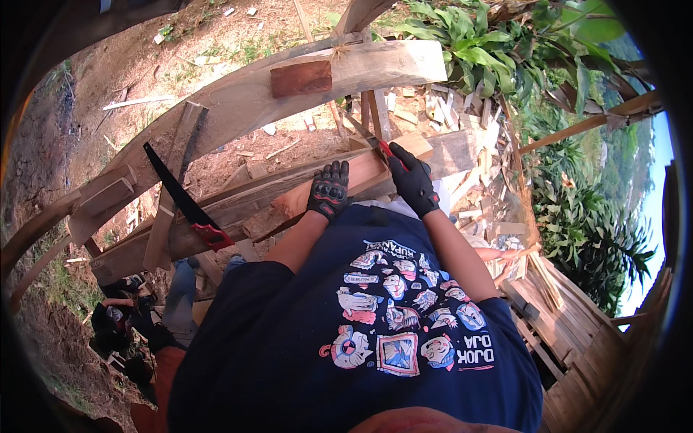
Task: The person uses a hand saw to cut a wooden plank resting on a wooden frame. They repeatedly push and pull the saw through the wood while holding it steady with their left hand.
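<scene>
The left hand, in a black glove with red knuckle pads, is lying palm down on a reddish wooden plank, its fingers spread flat and pressing on the wood, clasping nothing. The right hand, gloved the same way, is reaching forward just right of the left, its grip pressed together around the red handle of a hand saw. The saw's blade is running up and away from that grip, over the far edge of the plank, towards a thick pale beam above it. The plank is resting aslant on a rough timber frame serving as a bench. Left of the plank, a second saw with a black blade and red handle is leaning on the frame. Beyond the plank, bare earth and offcuts are showing; to its right, green foliage and stacked boards.
</scene>
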The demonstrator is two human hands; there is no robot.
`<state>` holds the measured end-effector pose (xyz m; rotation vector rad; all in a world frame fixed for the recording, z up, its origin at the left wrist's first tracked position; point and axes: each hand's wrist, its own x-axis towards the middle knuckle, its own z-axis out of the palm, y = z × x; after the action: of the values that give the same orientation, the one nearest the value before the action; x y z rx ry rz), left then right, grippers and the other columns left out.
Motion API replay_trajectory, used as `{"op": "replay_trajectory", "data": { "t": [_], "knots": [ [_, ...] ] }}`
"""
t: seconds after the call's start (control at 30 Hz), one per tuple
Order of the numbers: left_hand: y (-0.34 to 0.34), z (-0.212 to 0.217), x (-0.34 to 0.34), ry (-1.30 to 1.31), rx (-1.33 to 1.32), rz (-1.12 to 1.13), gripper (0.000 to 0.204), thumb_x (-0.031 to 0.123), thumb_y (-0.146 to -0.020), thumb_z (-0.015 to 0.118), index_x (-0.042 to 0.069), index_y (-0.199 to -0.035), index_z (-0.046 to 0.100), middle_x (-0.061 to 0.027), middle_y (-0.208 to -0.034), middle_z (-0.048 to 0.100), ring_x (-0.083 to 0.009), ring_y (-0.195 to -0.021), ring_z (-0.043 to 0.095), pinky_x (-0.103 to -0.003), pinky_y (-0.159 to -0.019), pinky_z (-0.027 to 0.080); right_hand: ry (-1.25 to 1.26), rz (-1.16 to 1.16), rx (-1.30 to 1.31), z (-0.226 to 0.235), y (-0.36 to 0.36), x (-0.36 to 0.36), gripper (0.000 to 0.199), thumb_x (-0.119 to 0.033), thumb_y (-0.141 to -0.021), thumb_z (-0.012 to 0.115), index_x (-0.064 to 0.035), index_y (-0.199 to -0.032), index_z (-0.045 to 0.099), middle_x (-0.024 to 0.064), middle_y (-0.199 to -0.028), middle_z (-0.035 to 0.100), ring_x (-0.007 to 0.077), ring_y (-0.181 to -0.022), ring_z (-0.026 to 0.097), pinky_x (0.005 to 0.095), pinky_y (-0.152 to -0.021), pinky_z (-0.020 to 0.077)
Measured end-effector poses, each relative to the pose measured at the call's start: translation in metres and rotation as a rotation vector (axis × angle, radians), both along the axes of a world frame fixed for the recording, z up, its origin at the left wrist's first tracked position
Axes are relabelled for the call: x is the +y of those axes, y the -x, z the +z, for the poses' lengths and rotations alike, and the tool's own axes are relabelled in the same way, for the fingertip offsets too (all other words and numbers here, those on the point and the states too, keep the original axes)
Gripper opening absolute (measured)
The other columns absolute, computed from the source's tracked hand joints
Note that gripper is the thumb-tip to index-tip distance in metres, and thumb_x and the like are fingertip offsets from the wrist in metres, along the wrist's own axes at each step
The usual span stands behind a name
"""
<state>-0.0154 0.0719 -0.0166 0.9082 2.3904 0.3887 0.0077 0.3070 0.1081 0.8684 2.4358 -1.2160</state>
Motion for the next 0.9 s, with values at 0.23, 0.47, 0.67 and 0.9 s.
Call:
{"op": "replay_trajectory", "data": {
  "t": [0.23,0.47,0.67,0.9],
  "knots": [
    [-0.003,0.004,0.002,0.039,-0.027,0.021,0.103,0.043,-0.083,0.086,0.002,-0.164,0.039,-0.0226,-0.162,0.050,-0.0390,-0.147,0.051,-0.053,-0.122,0.042,0.021,-0.010,-0.077,0.180,-0.109,0.015,0.046,-0.025,-0.110,0.064,-0.0062,-0.151,0.064,0.0218,-0.139,0.074,0.0357,-0.129,0.072,0.0447,-0.108,0.0557],
    [-0.003,-0.003,0.000,-0.014,-0.005,0.009,0.101,0.044,-0.084,0.086,0.002,-0.164,0.040,-0.0238,-0.163,0.050,-0.0399,-0.149,0.051,-0.054,-0.122,0.042,-0.023,0.024,0.016,0.055,-0.036,-0.006,0.047,-0.031,-0.108,0.063,-0.0063,-0.149,0.067,0.0263,-0.133,0.075,0.0403,-0.126,0.072,0.0454,-0.108,0.0546],
    [0.008,0.011,0.005,0.050,-0.067,-0.004,0.103,0.046,-0.085,0.084,0.003,-0.166,0.038,-0.0247,-0.165,0.049,-0.0403,-0.149,0.051,-0.055,-0.123,0.041,-0.045,0.066,0.011,0.002,0.013,-0.005,0.048,-0.033,-0.108,0.063,-0.0088,-0.148,0.067,0.0264,-0.131,0.075,0.0422,-0.124,0.072,0.0470,-0.107,0.0547],
    [0.000,0.003,0.004,0.038,-0.048,0.029,0.101,0.045,-0.085,0.084,0.003,-0.165,0.040,-0.0243,-0.164,0.049,-0.0398,-0.149,0.052,-0.054,-0.123,0.041,-0.033,0.149,0.044,0.150,-0.099,0.011,0.047,-0.024,-0.108,0.065,-0.0078,-0.153,0.064,0.0222,-0.140,0.073,0.0335,-0.128,0.073,0.0416,-0.108,0.0550]
  ]
}}
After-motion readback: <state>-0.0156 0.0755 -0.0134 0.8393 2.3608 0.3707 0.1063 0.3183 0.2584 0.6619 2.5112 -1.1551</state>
